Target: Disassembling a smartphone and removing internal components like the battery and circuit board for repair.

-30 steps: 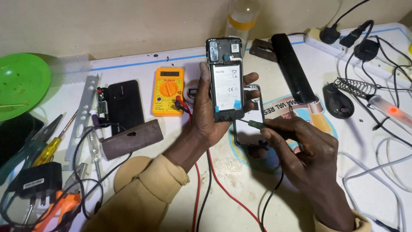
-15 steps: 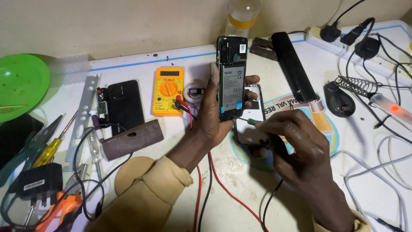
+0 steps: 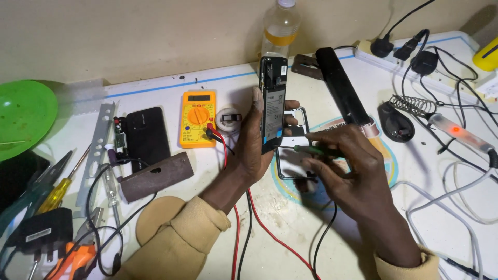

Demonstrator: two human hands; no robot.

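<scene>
My left hand grips an opened phone upright, its bare inner side with the battery facing me and turned a little edge-on. My right hand pinches a small green-handled screwdriver, its tip pointing left at the phone's lower edge. Under both hands a phone frame lies flat on the white table. Red and black probe leads run from the yellow multimeter past my left wrist.
A black phone and brown block lie left, with a green plate, screwdrivers and a charger. A plastic bottle, long black bar, soldering iron stand, power strip and cables fill the right.
My left hand has twisted the phone from face-on to nearly edge-on. My right hand has moved the screwdriver up and closer to the phone's lower end.
</scene>
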